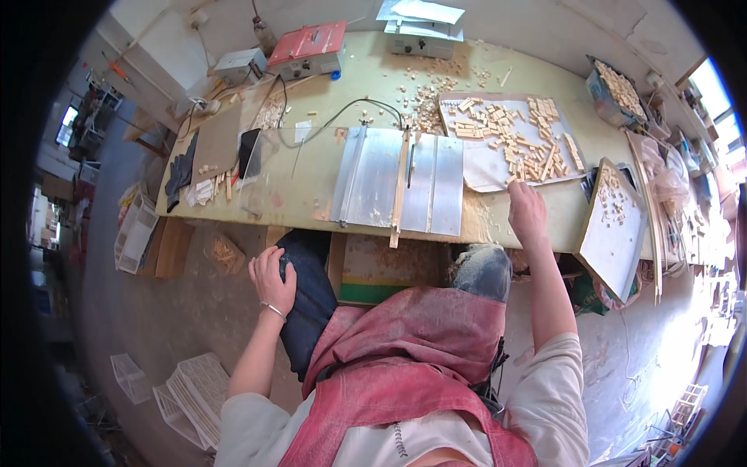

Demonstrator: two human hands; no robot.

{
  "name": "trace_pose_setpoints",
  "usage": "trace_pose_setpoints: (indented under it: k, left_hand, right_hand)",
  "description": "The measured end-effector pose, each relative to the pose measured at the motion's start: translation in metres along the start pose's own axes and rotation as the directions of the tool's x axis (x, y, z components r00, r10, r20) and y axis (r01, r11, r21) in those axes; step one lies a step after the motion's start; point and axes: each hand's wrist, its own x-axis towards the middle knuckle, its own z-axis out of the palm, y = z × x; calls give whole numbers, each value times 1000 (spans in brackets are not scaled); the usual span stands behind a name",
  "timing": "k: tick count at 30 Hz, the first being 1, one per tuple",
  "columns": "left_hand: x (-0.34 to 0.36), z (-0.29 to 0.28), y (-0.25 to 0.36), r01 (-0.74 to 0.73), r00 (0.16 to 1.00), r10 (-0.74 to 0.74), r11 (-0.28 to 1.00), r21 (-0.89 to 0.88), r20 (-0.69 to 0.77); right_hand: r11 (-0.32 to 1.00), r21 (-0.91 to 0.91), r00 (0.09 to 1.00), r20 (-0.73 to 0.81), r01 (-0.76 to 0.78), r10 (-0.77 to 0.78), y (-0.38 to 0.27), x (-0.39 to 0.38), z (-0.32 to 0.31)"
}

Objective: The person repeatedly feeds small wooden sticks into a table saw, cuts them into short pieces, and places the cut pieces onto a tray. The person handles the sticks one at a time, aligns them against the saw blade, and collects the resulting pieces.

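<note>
My right hand is at the near edge of a white-lined shallow tray, its fingers pinched together on a small wooden block. Many more pale wooden blocks lie loose across that tray. On my left thigh rests my left hand, fingers spread over the dark trousers, with nothing seen in it. Between the hands, at the table's front edge, sits a silvery metal saw plate with a slot and a narrow wooden strip along it.
Wood scraps and sawdust litter the green table. A red-topped box and a grey machine box stand at the back. At right are a tilted board with small pieces and a full bin. A dark glove lies left.
</note>
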Motion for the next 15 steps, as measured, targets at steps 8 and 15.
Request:
trace_pose_setpoints:
  k: [8,15]
  left_hand:
    - [3,-2,7,-4,1000,4,1000,-2,-8]
    - [0,-3,4,9,1000,-9,1000,-7,-1]
  right_hand:
    - [973,215,985,-136,-79,110,-11,-4,8]
    - [976,192,990,-81,-98,115,-15,-54,-9]
